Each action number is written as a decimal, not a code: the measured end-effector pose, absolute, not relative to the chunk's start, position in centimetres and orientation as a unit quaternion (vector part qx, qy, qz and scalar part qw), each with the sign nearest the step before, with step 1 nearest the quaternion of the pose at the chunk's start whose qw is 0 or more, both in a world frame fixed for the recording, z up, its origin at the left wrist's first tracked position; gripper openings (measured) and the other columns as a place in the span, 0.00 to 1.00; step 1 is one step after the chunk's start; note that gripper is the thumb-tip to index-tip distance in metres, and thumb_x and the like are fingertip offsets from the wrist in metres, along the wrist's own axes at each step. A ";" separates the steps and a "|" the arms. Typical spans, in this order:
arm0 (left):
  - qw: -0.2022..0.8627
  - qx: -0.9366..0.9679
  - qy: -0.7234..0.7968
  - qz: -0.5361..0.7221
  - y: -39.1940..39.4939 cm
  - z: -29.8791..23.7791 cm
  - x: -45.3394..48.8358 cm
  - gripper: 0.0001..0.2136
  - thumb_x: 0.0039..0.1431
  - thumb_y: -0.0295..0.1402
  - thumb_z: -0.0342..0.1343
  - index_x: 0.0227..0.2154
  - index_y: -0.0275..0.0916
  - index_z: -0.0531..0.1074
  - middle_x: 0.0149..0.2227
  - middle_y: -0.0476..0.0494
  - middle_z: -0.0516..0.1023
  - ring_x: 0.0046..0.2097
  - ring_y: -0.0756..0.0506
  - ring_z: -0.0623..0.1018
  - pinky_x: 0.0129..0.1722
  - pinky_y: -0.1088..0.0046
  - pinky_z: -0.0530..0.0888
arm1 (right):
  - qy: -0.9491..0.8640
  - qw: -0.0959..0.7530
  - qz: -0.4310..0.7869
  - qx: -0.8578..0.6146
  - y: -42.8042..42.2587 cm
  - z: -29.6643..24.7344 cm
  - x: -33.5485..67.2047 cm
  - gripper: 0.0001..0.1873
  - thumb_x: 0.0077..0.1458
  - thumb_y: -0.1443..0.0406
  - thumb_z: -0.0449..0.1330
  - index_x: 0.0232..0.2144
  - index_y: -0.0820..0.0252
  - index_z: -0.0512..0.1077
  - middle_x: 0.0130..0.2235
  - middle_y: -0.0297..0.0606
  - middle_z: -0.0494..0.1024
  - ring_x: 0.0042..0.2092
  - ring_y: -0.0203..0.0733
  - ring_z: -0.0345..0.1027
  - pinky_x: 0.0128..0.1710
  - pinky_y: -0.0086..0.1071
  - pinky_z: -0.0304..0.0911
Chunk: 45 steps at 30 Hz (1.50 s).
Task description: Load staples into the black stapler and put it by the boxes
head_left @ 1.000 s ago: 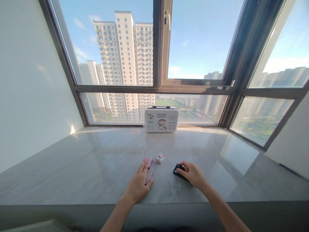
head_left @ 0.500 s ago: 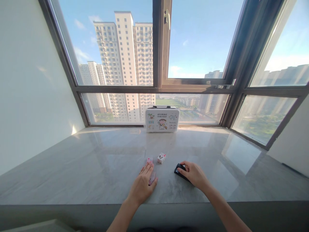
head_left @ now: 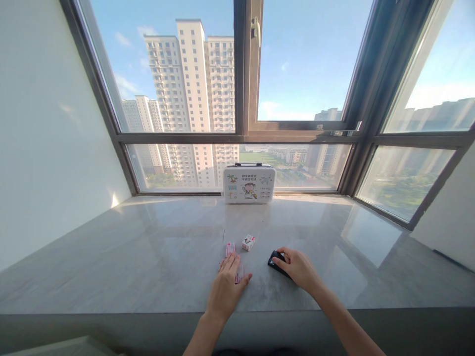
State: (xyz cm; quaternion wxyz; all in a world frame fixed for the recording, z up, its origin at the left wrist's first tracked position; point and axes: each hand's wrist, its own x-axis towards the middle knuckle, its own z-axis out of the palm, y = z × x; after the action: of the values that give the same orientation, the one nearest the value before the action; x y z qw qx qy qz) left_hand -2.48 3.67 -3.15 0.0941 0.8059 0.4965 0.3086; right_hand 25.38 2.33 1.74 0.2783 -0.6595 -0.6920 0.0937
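My left hand [head_left: 227, 289] lies flat on the grey stone sill [head_left: 129, 257], fingers stretched forward and together, over a small pink packet [head_left: 238, 275] that peeks out by the thumb. Just ahead of the fingertips lies another small pink packet [head_left: 229, 248]. A little white and red box [head_left: 248, 243] sits a bit further right. My right hand [head_left: 297, 267] is curled over a small black object [head_left: 275, 260], fingers wrapped on its top.
A white case with cartoon stickers [head_left: 249, 184] stands upright at the back against the window. A white wall [head_left: 44, 148] closes the left side. The window frame [head_left: 245, 133] runs along the back and angles in at the right. The sill's dark front edge [head_left: 111, 326] is near me.
My left hand has slid to the right along the sill, and the pink packet under it has moved with it. My right hand has stayed on the black object.
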 end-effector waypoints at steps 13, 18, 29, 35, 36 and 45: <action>0.018 0.784 0.542 0.302 3.9 -2.8 -0.9 0.44 0.59 0.49 0.54 0.71 0.36 0.42 0.72 0.36 0.43 0.72 0.35 0.44 0.69 0.49 0.48 | -0.692 0.283 0.094 -0.657 2.4 1.8 25.4 0.18 0.59 0.50 0.59 0.42 0.54 0.77 0.22 0.28 0.70 0.26 0.38 0.66 0.27 0.30 0.48; -0.029 0.783 0.556 0.276 4.4 -3.4 -1.2 0.38 0.62 0.43 0.48 0.70 0.34 0.43 0.72 0.37 0.41 0.72 0.38 0.39 0.70 0.51 0.46 | -0.694 0.280 0.090 -0.658 2.2 1.8 25.4 0.17 0.59 0.50 0.59 0.42 0.53 0.77 0.22 0.28 0.71 0.26 0.39 0.66 0.27 0.30 0.47; -0.027 0.838 0.500 0.217 5.8 -2.5 -3.9 0.33 0.66 0.40 0.43 0.71 0.37 0.43 0.72 0.42 0.43 0.72 0.41 0.44 0.70 0.56 0.51 | -0.693 0.278 0.093 -0.659 2.3 1.8 25.5 0.16 0.59 0.51 0.59 0.42 0.53 0.77 0.22 0.28 0.70 0.26 0.38 0.66 0.26 0.30 0.46; -0.008 0.848 0.476 0.234 5.8 -2.6 -3.3 0.32 0.67 0.39 0.43 0.71 0.37 0.44 0.72 0.41 0.44 0.72 0.40 0.45 0.69 0.55 0.52 | -0.689 0.259 0.101 -0.669 2.4 2.1 25.3 0.16 0.59 0.51 0.59 0.41 0.54 0.77 0.23 0.30 0.71 0.27 0.39 0.66 0.26 0.30 0.46; -0.004 0.847 0.473 0.243 5.8 -2.8 -3.0 0.32 0.66 0.39 0.43 0.71 0.37 0.45 0.72 0.41 0.44 0.72 0.39 0.45 0.69 0.55 0.52 | -0.688 0.257 0.102 -0.671 2.5 2.1 25.2 0.16 0.58 0.52 0.59 0.41 0.55 0.77 0.23 0.30 0.71 0.26 0.39 0.65 0.26 0.30 0.46; 0.039 0.831 0.476 0.286 6.4 -2.5 -1.0 0.32 0.64 0.38 0.46 0.70 0.37 0.49 0.69 0.37 0.55 0.69 0.36 0.55 0.67 0.54 0.56 | -0.699 0.264 0.129 -0.651 2.9 2.0 25.8 0.16 0.58 0.52 0.60 0.41 0.57 0.77 0.21 0.28 0.69 0.25 0.38 0.65 0.26 0.30 0.46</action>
State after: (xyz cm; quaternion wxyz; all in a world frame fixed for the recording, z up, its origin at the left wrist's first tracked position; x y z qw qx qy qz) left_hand -1.05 6.36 -2.45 0.0387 0.8311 0.4755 0.2858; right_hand 25.79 2.89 2.01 0.2640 -0.6514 -0.6995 0.1291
